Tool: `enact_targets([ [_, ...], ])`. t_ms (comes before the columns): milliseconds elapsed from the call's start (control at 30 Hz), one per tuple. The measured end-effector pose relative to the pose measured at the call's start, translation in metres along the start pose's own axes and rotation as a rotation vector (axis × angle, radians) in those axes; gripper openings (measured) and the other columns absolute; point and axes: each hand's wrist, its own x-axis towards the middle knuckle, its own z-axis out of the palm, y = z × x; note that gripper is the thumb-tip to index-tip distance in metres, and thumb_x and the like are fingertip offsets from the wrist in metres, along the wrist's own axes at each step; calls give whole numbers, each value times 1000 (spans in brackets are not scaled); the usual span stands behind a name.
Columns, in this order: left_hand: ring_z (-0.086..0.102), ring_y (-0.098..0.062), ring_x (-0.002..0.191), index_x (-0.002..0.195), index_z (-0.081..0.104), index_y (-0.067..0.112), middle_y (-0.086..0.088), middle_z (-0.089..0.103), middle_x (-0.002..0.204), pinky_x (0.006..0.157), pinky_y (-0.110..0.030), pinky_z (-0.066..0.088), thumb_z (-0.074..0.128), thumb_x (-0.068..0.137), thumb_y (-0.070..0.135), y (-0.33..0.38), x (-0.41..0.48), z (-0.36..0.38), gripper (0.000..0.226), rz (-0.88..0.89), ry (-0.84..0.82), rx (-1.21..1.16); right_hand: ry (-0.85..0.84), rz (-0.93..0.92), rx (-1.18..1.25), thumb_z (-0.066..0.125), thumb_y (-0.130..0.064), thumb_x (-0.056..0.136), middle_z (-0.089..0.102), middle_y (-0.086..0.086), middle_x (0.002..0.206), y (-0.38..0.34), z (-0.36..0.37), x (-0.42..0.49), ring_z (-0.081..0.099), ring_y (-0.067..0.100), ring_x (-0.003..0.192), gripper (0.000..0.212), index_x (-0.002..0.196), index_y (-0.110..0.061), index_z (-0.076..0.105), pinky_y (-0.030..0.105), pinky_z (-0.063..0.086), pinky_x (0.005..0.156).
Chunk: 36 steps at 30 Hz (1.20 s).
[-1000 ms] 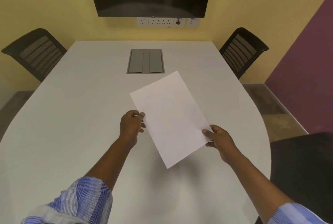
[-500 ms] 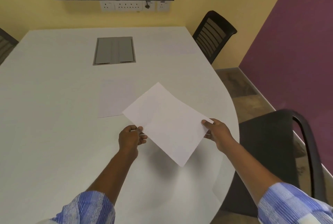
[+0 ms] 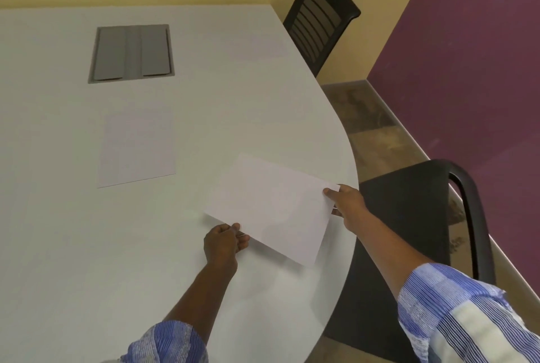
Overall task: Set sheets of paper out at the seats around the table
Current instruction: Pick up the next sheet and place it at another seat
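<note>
Yellow and purple walls meet in the corner beyond the white tabletop [image 3: 87,245], whose rounded end curves past me on the right. Two black chairs stand on that side: the far chair [image 3: 321,20] by the yellow wall, and the near chair [image 3: 409,216] drawn up to the curved edge under my right arm. A grey hatch [image 3: 133,54] sits flush in the middle of the tabletop.

Between the hatch and me a flat sheet [image 3: 136,147] lies on the surface, well apart from either chair. A paler rectangle in front of the far chair may be another sheet, but it is too washed out for me to be sure.

The held sheet [image 3: 271,207] hangs low over the tabletop in front of the near chair, not yet laid down. My left grip [image 3: 222,245] pinches its nearer long edge, and my right grip [image 3: 347,204] pinches the corner by the tabletop's rim; both are closed on the paper.

I judge this seat to be nearly served, with only the lowering and letting go left. Seats out of view I cannot count.
</note>
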Motion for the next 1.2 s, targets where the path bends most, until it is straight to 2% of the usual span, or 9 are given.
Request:
enact_targets([
  [133, 66, -26, 58, 90, 63, -5, -18, 62, 72, 47, -26, 58, 64, 93, 2, -13, 12, 19, 7, -45, 23, 16, 40, 48, -92, 70, -18, 92, 70, 9, 113, 15, -4, 26, 67, 26, 98, 23, 113, -10, 69, 42, 60, 88],
  [300, 65, -25, 53, 79, 64, -3, -16, 64, 64, 55, -31, 60, 68, 90, 3, -30, 27, 34, 13, -83, 58, 67, 89, 79, -177, 69, -20, 93, 68, 7, 108, 29, 0, 47, 63, 22, 86, 20, 110, -11, 69, 37, 58, 77],
  [400, 64, -28, 53, 75, 63, -4, -15, 64, 57, 59, -34, 60, 69, 89, 4, -36, 32, 41, 17, -101, 79, 80, 114, 106, -219, 70, -22, 91, 70, 10, 109, 39, 2, 58, 68, 31, 95, 21, 109, -11, 70, 45, 61, 87],
  [500, 63, -30, 54, 67, 61, -3, -12, 62, 47, 60, -35, 58, 71, 87, 4, -39, 34, 46, 23, -113, 87, 110, 145, 126, -263, 71, -26, 90, 69, 12, 117, 45, 3, 64, 66, 33, 104, 36, 123, -11, 67, 47, 58, 93],
  [567, 64, -30, 53, 66, 61, -2, -13, 62, 49, 60, -37, 59, 72, 86, 4, -40, 36, 48, 24, -126, 90, 121, 161, 133, -287, 71, -28, 90, 66, 12, 123, 46, 3, 68, 64, 34, 110, 44, 130, -10, 63, 46, 57, 95],
  [700, 64, -29, 49, 66, 60, 0, -16, 64, 58, 52, -35, 57, 73, 85, 6, -41, 37, 50, 24, -107, 108, 178, 178, 121, -346, 68, -27, 93, 65, 12, 123, 44, 5, 67, 64, 33, 108, 43, 131, -8, 60, 39, 56, 86],
  [800, 60, -27, 42, 63, 57, 5, -15, 64, 57, 49, -32, 53, 75, 83, 8, -42, 38, 50, 27, -95, 125, 227, 200, 66, -456, 66, -27, 94, 63, 12, 126, 47, 6, 61, 61, 31, 109, 46, 134, -8, 55, 33, 48, 79],
  [1067, 56, -24, 39, 65, 60, 3, -14, 63, 56, 43, -28, 52, 75, 84, 11, -41, 34, 50, 25, -72, 124, 307, 244, -68, -736, 72, -26, 91, 54, 18, 130, 54, 5, 49, 62, 35, 109, 52, 133, -8, 48, 33, 47, 73],
  [1200, 56, -24, 35, 63, 61, 4, -11, 61, 51, 47, -32, 54, 74, 84, 14, -41, 34, 49, 27, -62, 111, 369, 242, -120, -816, 74, -28, 90, 52, 19, 132, 57, 5, 43, 60, 38, 114, 57, 137, -10, 45, 41, 53, 81],
])
